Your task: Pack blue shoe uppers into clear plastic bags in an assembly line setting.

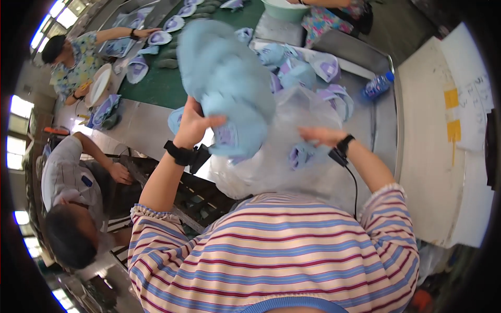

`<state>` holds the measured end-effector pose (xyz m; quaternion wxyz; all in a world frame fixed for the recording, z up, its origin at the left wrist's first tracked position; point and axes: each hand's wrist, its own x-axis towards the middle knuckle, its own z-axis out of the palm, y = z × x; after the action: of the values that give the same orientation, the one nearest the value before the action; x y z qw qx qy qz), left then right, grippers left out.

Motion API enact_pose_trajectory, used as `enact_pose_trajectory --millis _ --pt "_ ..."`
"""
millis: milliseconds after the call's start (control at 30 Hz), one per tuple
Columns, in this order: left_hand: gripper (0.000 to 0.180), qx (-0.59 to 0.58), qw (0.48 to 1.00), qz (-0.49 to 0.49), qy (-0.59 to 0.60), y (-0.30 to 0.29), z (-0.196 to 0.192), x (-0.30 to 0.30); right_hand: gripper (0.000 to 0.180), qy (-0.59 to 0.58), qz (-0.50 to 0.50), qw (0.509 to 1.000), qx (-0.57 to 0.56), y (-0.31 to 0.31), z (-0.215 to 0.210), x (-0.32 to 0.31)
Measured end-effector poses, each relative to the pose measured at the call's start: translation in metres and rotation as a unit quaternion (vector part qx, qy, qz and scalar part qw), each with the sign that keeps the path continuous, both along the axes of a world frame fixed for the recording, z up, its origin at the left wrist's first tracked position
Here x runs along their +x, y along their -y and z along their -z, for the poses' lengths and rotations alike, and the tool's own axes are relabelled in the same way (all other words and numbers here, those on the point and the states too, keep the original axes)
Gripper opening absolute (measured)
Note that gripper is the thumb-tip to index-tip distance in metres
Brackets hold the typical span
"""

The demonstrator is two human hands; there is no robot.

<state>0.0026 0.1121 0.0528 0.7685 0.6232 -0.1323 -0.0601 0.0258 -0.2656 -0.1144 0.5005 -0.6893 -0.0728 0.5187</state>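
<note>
The person's left hand [194, 126] holds a blurred, light-blue, rounded soft bundle [224, 78] between its fingers; the right hand [322, 136], with fingers loosely extended, is near the translucent whitish plastic bag [255, 175].

Bright windows [22, 108] (far left), pale board [424, 156] opposite

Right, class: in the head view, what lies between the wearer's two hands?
In the head view, the lower part of the blurred light-blue bundle held by the left hand comes first, then translucent plastic toward the right hand.
</note>
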Motion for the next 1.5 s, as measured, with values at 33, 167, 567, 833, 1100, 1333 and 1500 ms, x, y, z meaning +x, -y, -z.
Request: enact_pose_trajectory --millis 33,167,567,833,1100,1333,1500 --pt "0.071 -0.064 0.997 -0.043 -0.013 -0.003 -0.001 0.006 0.070 0.139 -0.135 0.980 -0.036 -0.003 -0.005 -0.008" --pt "0.070 -0.152 0.977 -0.149 -0.027 0.006 0.011 0.025 0.066 0.208 0.018 0.973 0.095 -0.055 -0.078 -0.021" --pt "0.055 -0.161 0.972 -0.131 -0.108 0.031 0.011 0.029 0.069 0.641 0.132 0.737 0.169 -0.135 -0.158 -0.011" --pt "0.043 -0.229 0.938 -0.255 0.047 0.025 0.004 0.042 0.019 0.587 0.066 0.743 0.315 -0.120 -0.175 -0.011" --pt "0.043 -0.324 0.921 -0.212 -0.039 0.063 0.000 0.038 0.022 0.770 0.183 0.601 0.112 -0.130 -0.168 -0.007" --pt "0.035 -0.179 0.973 -0.137 0.058 0.030 0.030 0.047 0.026 0.740 0.072 0.647 0.169 -0.104 -0.182 -0.016" --pt "0.027 -0.019 0.981 -0.107 0.163 0.018 0.041 0.047 0.023 0.693 0.046 0.701 0.163 -0.089 -0.217 0.002"
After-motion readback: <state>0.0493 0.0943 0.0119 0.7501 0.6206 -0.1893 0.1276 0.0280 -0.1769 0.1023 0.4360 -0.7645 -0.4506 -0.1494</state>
